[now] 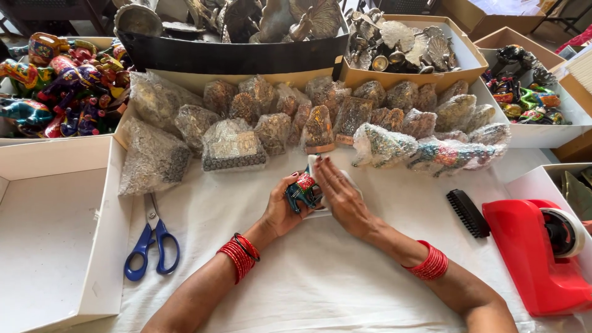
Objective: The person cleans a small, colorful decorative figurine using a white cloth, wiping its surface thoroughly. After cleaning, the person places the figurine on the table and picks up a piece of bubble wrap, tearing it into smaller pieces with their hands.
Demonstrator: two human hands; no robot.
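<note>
1. The painted figurine lies at the middle of the white-clothed tabletop, held between both hands just in front of the row of wrapped pieces.
2. Its long axis runs roughly left to right across the view, slightly tilted; which end is the head I cannot tell, since the hands cover much of it.
3. It is small, glossy and mainly teal, with a red patterned patch on top and fine multicoloured dots.
4. The left hand has its fingers clenched around the figurine's near and left side, gripping it.
5. The right hand lies flat with fingers extended, pressing a white sheet against the figurine's right side; it grasps nothing firmly.
6. Each wrist wears a stack of red bangles.
7. One pair of blue-handled scissors lies on the cloth, left of the hands and well apart from them.
8. One black brush lies to the right, just beside one red tape dispenser.
9. One open white box sits at the left edge.
10. The bubble-wrapped pieces form a row behind the hands; they overlap too much for an exact count, though there are well over a dozen.
11. Unwrapped painted figurines fill a tray at far left, and metal figures fill a cardboard box at the back.
</note>
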